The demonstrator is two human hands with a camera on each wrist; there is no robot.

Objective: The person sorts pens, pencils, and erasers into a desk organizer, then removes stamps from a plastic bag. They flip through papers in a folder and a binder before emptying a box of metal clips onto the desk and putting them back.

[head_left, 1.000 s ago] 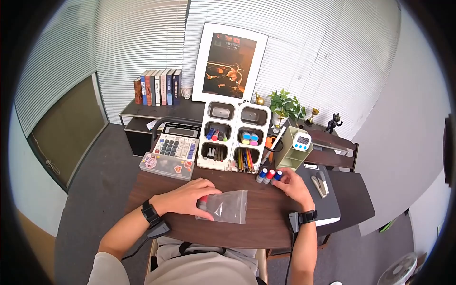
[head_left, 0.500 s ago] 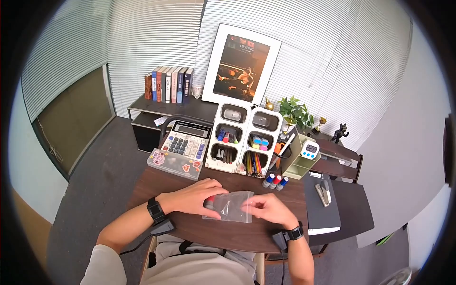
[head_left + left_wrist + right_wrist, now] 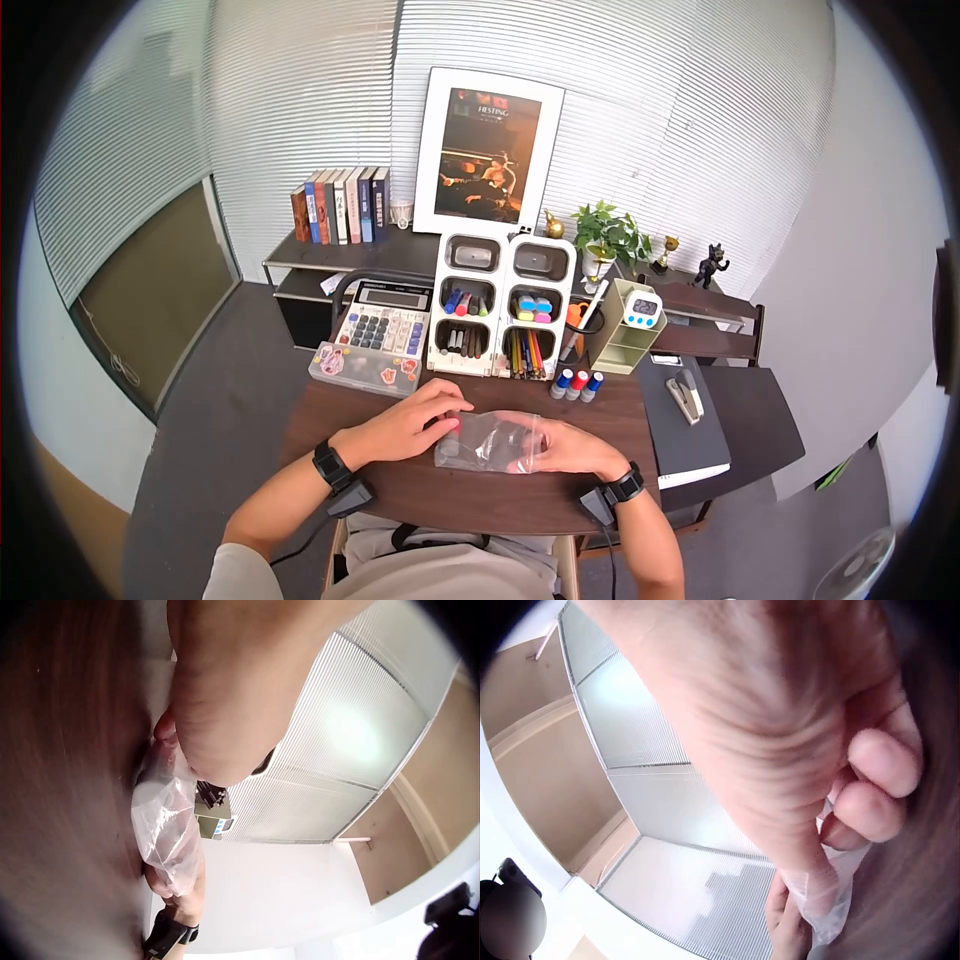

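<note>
A clear plastic zip bag [image 3: 482,447] lies low over the desk between both hands. Inside its left end shows a small red-capped bottle [image 3: 452,438], partly covered by the left hand [image 3: 400,428], whose thumb and fingers grip that end. From the right, the right hand [image 3: 578,450] reaches into the bag's mouth, with its thumb and forefinger spread under the film. In the right wrist view the bag [image 3: 829,892] wraps the thumb, while other fingers [image 3: 881,761] bend outside it. Three small grey bottles [image 3: 577,386] with blue, red and blue caps stand beyond the right hand.
A white organizer [image 3: 463,358] with pens and pencils stands at the back of the desk. To its left are a calculator [image 3: 385,325] and a stickered clear case [image 3: 362,370]. A green holder with a timer [image 3: 643,309] and a stapler [image 3: 686,398] on a dark folder are rightward.
The right hand has left the blue-capped bottle at the back, come to the bag and slipped its fingers into the mouth. The left hand stays at the bag's other end.
</note>
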